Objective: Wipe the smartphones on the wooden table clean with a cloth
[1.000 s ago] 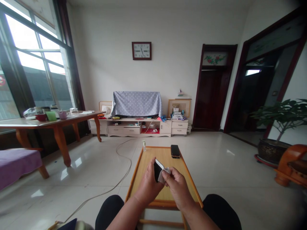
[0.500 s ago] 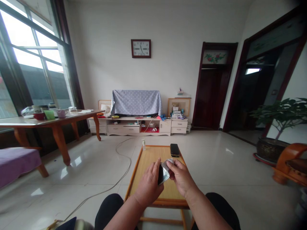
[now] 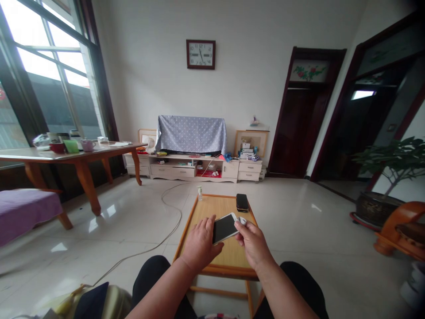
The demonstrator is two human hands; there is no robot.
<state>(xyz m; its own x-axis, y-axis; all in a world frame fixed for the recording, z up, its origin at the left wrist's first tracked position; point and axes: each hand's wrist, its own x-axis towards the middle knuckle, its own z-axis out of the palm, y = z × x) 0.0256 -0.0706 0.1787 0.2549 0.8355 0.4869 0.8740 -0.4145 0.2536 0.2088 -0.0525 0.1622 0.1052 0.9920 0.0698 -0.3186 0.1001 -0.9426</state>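
Note:
A white smartphone (image 3: 225, 228) with a dark screen is held tilted over the small wooden table (image 3: 203, 212). My left hand (image 3: 199, 240) grips its left end, fingers behind and along the edge, thumb at the lower side. At the phone's right end is my right hand (image 3: 251, 239), pinching a small crumpled white cloth or tissue (image 3: 242, 220) against the edge. The cloth is mostly hidden by the fingers. Beyond the hands, a black zip case or wallet (image 3: 242, 202) lies at the table's far right, and a small clear pump bottle (image 3: 199, 193) stands at the far left corner.
A cable (image 3: 156, 241) runs across the floor to the left. A larger table (image 3: 109, 149) with cups stands by the window. A low white cabinet (image 3: 172, 172) lines the far wall. At right are a potted plant (image 3: 395, 166) and a wooden chair (image 3: 403, 226).
The white cloth has moved off the phone's face to its right end with my right hand. The phone has turned, so its dark screen now shows fully. The view has shifted slightly.

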